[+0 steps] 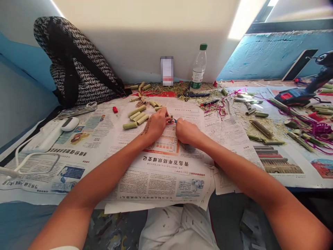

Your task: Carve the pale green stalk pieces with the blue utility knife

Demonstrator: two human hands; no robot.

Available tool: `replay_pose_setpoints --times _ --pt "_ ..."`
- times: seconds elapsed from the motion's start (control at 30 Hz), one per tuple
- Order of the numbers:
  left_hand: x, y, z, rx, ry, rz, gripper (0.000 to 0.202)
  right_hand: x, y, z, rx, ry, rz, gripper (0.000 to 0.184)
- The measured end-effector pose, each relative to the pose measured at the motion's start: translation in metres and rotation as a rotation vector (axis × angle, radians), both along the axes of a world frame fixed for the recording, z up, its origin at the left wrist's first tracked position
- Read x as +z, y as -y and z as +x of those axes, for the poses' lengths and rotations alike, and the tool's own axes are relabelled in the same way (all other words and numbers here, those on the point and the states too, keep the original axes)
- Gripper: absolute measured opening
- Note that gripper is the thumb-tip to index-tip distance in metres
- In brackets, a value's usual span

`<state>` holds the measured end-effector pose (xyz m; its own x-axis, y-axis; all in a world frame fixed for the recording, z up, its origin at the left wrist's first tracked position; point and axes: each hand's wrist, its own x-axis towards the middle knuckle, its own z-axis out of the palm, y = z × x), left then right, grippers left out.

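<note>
Over the middle of the newspaper (158, 166), my two hands almost meet. My left hand (157, 122) is closed, its fingertips pinching something small that I cannot make out. Curled into a fist, my right hand (187, 131) grips a thin tool with a blue part (176, 121), which points toward the left fingertips. Its exact kind is hidden by the fist. Short pieces of cut green stalk (136, 116) lie just left of my left hand. A small red object (114, 109) sits farther left on the paper.
At the back stand a plastic bottle (199, 69) and a propped phone (167, 71). A patterned bag (78, 66) leans at the left, behind a white power strip (44, 137). Rightward lie a cordless drill (296, 93), purple string (321, 129), a pen (209, 103) and more stalks (261, 129).
</note>
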<state>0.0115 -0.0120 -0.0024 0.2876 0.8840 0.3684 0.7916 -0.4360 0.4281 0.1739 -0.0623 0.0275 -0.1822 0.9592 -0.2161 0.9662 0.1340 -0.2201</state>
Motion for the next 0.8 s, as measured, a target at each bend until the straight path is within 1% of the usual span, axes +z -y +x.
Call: replay_pose_setpoints --times 0.1,0.3,0.43,0.5,0.6,0.7,0.8 --pt "0.0 -0.001 0.002 0.011 -0.022 -0.015 0.014 0.003 0.0 0.0 -0.014 -0.008 -0.014 0.032" --pt "0.002 -0.001 0.004 0.0 0.001 -0.011 0.014 0.01 -0.009 -0.002 -0.012 -0.025 -0.1 0.035" --pt "0.005 0.001 -0.003 -0.017 0.031 -0.028 0.02 0.01 -0.015 0.004 0.034 -0.016 -0.174 0.026" --pt "0.006 0.001 -0.007 -0.011 0.039 -0.031 0.022 0.009 -0.016 0.009 0.033 -0.027 -0.161 0.025" --pt "0.007 -0.001 -0.012 0.001 0.043 -0.016 0.024 0.006 -0.013 0.013 -0.002 -0.043 -0.105 0.03" --pt "0.007 -0.003 -0.014 -0.02 0.05 -0.018 0.023 0.001 -0.009 0.014 -0.037 -0.06 -0.063 0.034" --pt "0.006 -0.003 -0.015 -0.022 0.047 -0.024 0.022 -0.004 -0.007 0.014 -0.04 -0.096 -0.005 0.036"
